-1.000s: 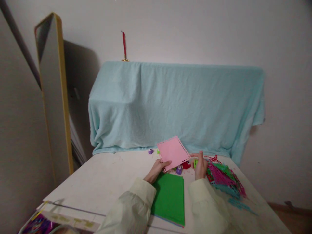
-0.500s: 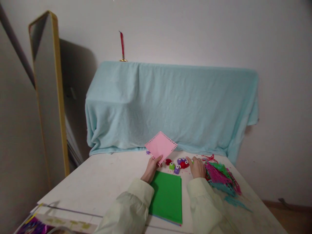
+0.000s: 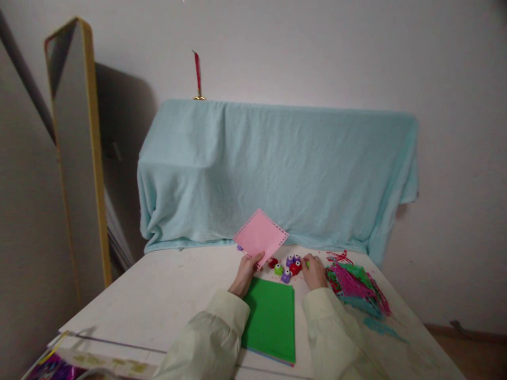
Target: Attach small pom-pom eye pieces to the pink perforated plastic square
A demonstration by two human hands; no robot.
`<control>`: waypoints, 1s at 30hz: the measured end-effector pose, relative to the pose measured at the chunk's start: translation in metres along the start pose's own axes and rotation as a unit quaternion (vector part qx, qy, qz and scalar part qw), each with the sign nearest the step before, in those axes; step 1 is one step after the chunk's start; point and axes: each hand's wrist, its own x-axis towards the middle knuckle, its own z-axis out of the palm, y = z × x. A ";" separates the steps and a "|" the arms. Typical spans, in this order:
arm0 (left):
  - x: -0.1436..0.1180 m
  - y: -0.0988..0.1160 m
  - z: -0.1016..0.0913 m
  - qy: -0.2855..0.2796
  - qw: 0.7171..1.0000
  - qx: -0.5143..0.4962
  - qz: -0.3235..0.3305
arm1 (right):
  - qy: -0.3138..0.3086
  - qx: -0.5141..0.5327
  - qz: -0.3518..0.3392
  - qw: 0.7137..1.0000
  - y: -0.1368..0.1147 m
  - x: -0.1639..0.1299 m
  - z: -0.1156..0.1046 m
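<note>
In my left hand [image 3: 249,270] is a square of pink paper [image 3: 261,236], pinched at its lower corner and turned like a diamond. Rows of small punched holes run along its edges. My right hand [image 3: 315,271] closes its fingers round a small green paper punch [image 3: 307,264], partly hidden by them. Between the hands sit several toy-like punches with white eyes: a red punch [image 3: 295,268], a purple punch [image 3: 285,275] and a green punch [image 3: 278,269] among them. A stack of green paper [image 3: 271,319] lies below, between my forearms.
Right of my right hand lies a heap of perforated paper scraps [image 3: 354,285] in pink, green, red and blue. Pink bits are scattered around the punches. A light blue cloth [image 3: 277,174] drapes over something behind the white table [image 3: 158,295]. A mirror [image 3: 77,158] leans at the left.
My right hand has shifted slightly left, toward the cluster of punches, and the green punch shows more between its fingers. The pink paper in my left hand has risen very slightly.
</note>
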 end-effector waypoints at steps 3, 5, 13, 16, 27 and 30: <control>-0.001 0.001 0.001 0.018 1.000 0.006 0.005 | 0.002 0.014 0.003 1.000 -0.001 0.001 0.001; -0.002 0.002 0.002 0.026 1.000 0.000 0.006 | 0.003 0.021 0.003 1.000 -0.002 0.001 0.000; -0.009 0.010 0.011 0.073 0.997 -0.039 0.000 | -0.004 0.036 -0.004 0.999 -0.012 -0.002 -0.006; -0.009 0.010 0.012 0.070 0.996 -0.049 -0.005 | 0.003 0.032 -0.005 0.999 -0.014 -0.003 -0.009; -0.006 0.005 0.008 0.061 0.996 -0.057 -0.012 | -0.013 0.047 -0.025 0.998 -0.025 -0.006 -0.021; -0.007 0.005 0.008 0.068 0.996 -0.054 -0.012 | -0.016 0.041 -0.010 0.999 -0.026 -0.006 -0.022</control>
